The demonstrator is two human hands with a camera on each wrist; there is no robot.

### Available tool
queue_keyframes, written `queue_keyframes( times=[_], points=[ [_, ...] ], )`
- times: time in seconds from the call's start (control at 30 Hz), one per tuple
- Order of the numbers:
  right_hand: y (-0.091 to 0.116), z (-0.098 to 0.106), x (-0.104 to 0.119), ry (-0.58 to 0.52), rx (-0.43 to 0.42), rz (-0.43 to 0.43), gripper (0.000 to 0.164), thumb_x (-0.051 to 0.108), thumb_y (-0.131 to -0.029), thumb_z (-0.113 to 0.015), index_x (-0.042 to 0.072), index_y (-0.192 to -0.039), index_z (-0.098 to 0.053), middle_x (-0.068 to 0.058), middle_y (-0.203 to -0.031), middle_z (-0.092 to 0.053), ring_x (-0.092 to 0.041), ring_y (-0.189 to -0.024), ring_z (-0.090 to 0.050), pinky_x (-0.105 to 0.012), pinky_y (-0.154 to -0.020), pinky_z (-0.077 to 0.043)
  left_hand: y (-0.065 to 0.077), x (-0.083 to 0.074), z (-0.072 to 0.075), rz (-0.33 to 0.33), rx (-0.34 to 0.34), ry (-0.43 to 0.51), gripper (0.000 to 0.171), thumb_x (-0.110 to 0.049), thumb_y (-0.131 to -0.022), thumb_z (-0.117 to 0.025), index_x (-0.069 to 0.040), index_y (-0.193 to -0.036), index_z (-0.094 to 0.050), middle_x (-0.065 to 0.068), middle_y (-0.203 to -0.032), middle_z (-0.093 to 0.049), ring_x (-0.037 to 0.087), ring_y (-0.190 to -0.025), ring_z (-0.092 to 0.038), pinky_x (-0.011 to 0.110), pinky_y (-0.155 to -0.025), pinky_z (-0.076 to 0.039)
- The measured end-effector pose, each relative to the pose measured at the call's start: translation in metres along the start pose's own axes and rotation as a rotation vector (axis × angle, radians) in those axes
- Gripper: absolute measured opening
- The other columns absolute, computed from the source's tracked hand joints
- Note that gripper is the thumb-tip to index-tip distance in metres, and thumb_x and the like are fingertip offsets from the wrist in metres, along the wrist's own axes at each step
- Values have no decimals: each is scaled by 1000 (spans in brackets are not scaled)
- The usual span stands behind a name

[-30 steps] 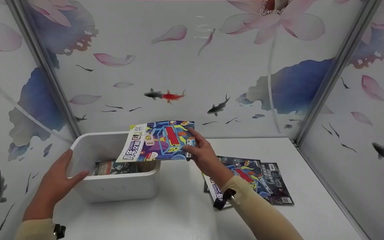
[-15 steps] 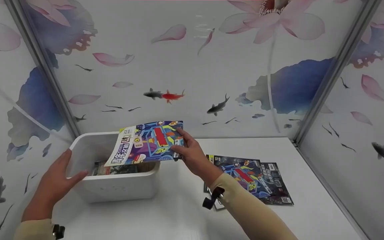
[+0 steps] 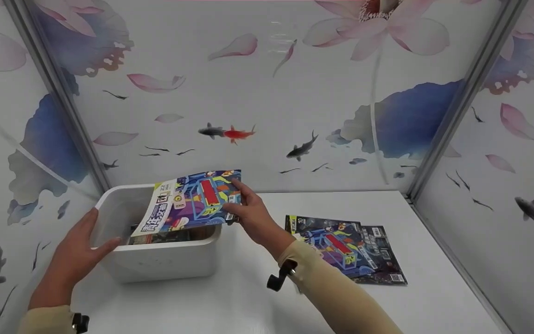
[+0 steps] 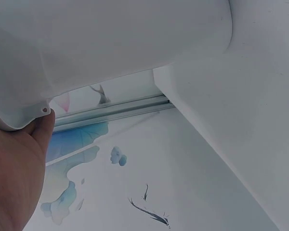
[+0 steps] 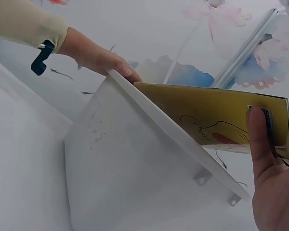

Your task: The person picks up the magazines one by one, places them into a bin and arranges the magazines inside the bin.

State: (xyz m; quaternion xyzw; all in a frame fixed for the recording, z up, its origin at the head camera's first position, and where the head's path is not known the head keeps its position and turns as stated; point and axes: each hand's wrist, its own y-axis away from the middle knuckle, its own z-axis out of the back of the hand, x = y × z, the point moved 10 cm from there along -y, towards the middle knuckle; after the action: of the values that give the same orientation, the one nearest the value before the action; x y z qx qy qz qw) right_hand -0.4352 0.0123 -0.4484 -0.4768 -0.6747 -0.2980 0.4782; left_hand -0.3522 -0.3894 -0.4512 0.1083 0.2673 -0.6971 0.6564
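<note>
Magazine (image 3: 193, 204) shifted left, pinched between right fingers (image 3: 248, 191)

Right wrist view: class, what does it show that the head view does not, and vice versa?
Only right wrist: the yellow underside of the held glossy paper magazine.

Only head: its multicoloured upper cover, plus overlapping dark printed magazines on the white table.

Both: the white rectangular plastic bin, the left hand at its rim and the right hand holding the magazine.

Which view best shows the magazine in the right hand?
Head view: it shows nearly all the printed cover of the magazine. The right wrist view shows its yellow underside, partly hidden by the white bin and the right hand; the left wrist view doesn't show it.
</note>
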Motion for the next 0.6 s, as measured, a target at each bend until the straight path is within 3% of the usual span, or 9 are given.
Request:
queue_keyframes(
  times=[0.6],
  points=[
    [-13,-39,-14,58,-29,-40,85,7,-99,-83,30,-171,-44,-7,-157,-56,-27,-127,-70,-41,-105,-63,0,1,-2,20,25,-7,116,-66,-104,-68,-3,-177,-4,36,-178,-11,66,-159,-17,90,-115,-21]
  ],
)
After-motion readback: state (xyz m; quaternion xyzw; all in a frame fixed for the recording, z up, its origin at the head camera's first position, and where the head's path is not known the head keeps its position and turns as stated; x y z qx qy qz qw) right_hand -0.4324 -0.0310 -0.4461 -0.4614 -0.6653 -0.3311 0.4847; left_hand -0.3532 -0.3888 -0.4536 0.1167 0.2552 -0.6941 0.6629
